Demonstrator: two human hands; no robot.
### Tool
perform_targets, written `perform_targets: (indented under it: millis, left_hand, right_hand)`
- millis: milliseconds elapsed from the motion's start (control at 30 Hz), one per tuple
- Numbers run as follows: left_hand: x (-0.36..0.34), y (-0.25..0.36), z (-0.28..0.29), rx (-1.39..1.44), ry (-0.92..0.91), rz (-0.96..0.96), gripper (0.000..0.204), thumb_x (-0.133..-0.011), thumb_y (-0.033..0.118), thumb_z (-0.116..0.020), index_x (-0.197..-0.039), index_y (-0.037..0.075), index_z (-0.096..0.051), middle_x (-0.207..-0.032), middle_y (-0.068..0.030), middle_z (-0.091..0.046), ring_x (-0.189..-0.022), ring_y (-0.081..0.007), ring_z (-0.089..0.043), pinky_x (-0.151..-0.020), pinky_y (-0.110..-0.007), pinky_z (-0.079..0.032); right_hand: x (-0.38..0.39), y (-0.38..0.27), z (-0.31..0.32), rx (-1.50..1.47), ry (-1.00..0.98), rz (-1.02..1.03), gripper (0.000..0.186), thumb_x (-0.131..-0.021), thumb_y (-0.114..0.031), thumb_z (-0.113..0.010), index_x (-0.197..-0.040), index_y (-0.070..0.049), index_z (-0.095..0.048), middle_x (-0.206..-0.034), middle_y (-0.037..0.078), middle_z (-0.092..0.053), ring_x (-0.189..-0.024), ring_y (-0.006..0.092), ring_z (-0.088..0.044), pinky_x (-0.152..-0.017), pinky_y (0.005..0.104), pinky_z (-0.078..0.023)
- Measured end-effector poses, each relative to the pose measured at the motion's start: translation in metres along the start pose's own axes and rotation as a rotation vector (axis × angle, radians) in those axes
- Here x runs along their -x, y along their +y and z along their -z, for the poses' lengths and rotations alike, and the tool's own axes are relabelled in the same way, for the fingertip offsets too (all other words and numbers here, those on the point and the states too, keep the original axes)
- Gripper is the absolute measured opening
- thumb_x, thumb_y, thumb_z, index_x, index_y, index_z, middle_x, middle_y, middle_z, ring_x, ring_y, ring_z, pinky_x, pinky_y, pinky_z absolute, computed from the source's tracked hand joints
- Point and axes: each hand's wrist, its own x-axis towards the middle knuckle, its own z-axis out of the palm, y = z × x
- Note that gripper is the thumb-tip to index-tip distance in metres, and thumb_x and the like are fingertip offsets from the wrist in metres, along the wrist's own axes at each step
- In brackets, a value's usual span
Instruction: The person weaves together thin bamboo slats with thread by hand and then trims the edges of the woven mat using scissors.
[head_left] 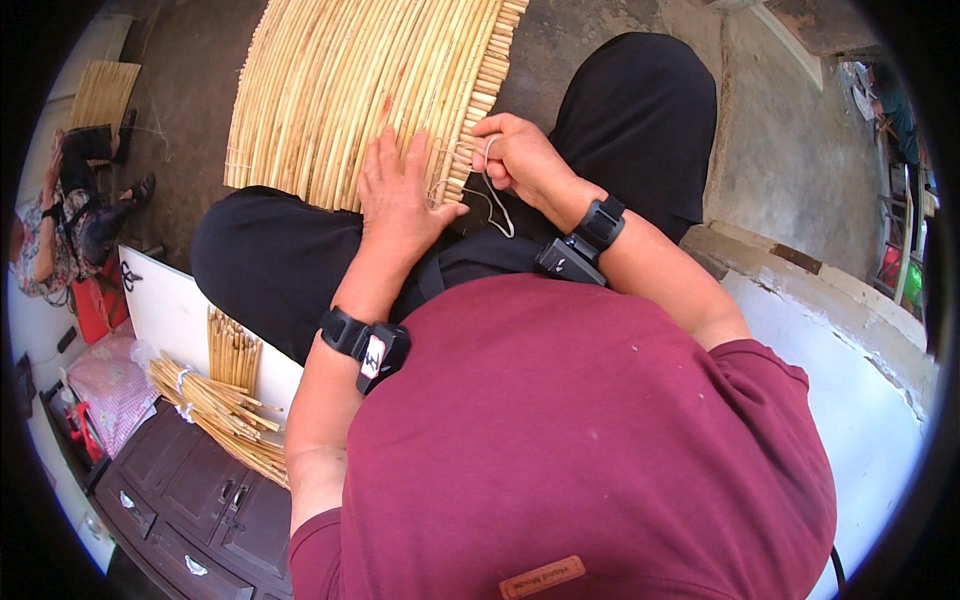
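Head view shows a mat of pale reeds (350, 85) in front of the seated person, its near edge by the left knee (265, 255). The left hand (392, 185) lies flat on the near part of the mat, fingers spread, gripping nothing. Just off the mat's right edge, the right hand (520, 158) has its fingers bent and pinched on a thin white string (507, 220), which hangs in a loop below the mat's near right corner. The two hands are apart from each other. The right knee (645, 125) rises right of the mat. Left of the mat and nearer the person, tied reed bundles (215, 400) lie above a dark brown cabinet (165, 490). Farther left of the mat sits another person (60, 235).
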Motion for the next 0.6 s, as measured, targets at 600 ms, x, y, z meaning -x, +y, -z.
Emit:
perform_targets:
  millis: [600]
  left_hand:
    - [-0.023, -0.011, -0.027, -0.088, 0.013, 0.103, 0.112, -0.06, 0.032, -0.082, -0.149, 0.015, -0.015, -0.15, -0.0236, -0.017, -0.139, -0.0448, -0.012, -0.107, -0.064, -0.012]
  right_hand:
    - [0.068, -0.051, 0.021, 0.105, -0.83, 0.18, 0.025, -0.085, -0.022, -0.065, -0.075, -0.001, -0.055, -0.062, 0.005, -0.053, -0.053, 0.0107, -0.047, -0.048, 0.0224, -0.036]
